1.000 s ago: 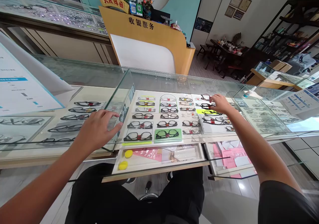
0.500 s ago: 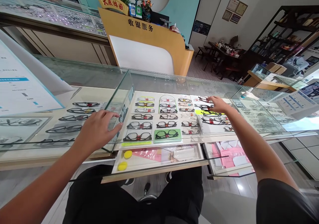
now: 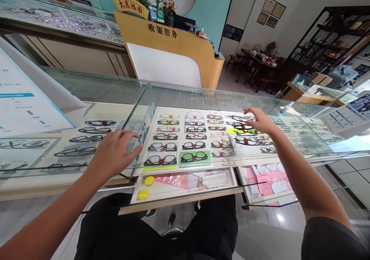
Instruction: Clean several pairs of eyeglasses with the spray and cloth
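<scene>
My left hand [image 3: 117, 151] hovers at the left of the glass showcase, by its upright glass divider [image 3: 140, 102], with thumb and fingers apart and nothing in them. Over the right end of the display, my right hand [image 3: 258, 120] has its fingers spread above a pair of dark-framed glasses [image 3: 239, 118]; whether a fingertip touches them I cannot tell. Below it lie black glasses [image 3: 245, 131] on a yellow strip and more glasses [image 3: 245, 140] on a white card. Rows of spectacles, such as a black pair [image 3: 194, 156] on a green card, fill the middle.
An open drawer [image 3: 185, 202] with yellow round pieces [image 3: 149, 181] and plastic bags juts out over my lap. Another drawer [image 3: 270, 204] holds pink papers. Printed stands occupy both ends of the counter. A wooden cashier desk [image 3: 208, 55] stands across the aisle.
My right hand has opened its fingers and shifted slightly right and up from the dark glasses, which now lie on the display. My left hand has barely moved.
</scene>
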{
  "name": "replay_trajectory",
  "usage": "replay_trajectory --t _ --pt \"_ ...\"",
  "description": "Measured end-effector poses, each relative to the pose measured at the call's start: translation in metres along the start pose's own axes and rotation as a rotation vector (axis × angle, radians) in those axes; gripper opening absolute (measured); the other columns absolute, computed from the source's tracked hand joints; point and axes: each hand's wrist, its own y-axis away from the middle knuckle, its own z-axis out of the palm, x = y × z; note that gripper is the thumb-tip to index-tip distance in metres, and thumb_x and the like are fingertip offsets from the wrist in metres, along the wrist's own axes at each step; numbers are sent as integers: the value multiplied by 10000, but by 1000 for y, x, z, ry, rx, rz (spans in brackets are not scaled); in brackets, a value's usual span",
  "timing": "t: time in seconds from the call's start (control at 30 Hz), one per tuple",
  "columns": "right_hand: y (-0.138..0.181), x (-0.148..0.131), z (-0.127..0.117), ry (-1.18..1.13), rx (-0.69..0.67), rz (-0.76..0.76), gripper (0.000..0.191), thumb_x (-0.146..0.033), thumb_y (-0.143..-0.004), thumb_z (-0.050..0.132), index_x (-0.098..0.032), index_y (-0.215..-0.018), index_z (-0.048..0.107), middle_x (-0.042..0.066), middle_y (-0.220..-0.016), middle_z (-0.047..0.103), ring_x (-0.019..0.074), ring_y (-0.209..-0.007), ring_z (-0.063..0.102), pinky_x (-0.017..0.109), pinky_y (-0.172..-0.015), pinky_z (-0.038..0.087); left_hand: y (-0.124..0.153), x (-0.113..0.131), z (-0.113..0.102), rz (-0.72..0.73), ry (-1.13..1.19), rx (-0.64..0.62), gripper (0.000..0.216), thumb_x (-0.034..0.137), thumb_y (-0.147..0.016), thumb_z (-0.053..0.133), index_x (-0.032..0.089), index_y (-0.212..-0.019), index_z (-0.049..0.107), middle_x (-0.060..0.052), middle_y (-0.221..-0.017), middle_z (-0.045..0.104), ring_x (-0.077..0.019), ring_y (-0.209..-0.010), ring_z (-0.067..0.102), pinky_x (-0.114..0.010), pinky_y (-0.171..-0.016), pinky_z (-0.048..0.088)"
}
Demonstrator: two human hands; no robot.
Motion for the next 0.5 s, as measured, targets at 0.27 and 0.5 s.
replay_trajectory --t 0.27,0.5 --pt "144 -57 -14 100 -725 71 336 -113 -994 566 -285 -1111 830 95 -1145 861 326 -1013 809 414 -824 587 3 -2 2 22 -40 31 706 643 -1044 336 142 -1344 733 -219 -1289 675 -441 -1270 638 -605 -1117 536" --pt "189 15 91 338 -791 92 523 129 -850 530 -137 -1180 836 203 -1294 832 356 -1248 793 441 -1046 603 -15 -7 2 60 -133 -116 688 515 -1020 285 131 -1428 683 -238 -1343 650 -454 -1260 611 -629 -1115 526"
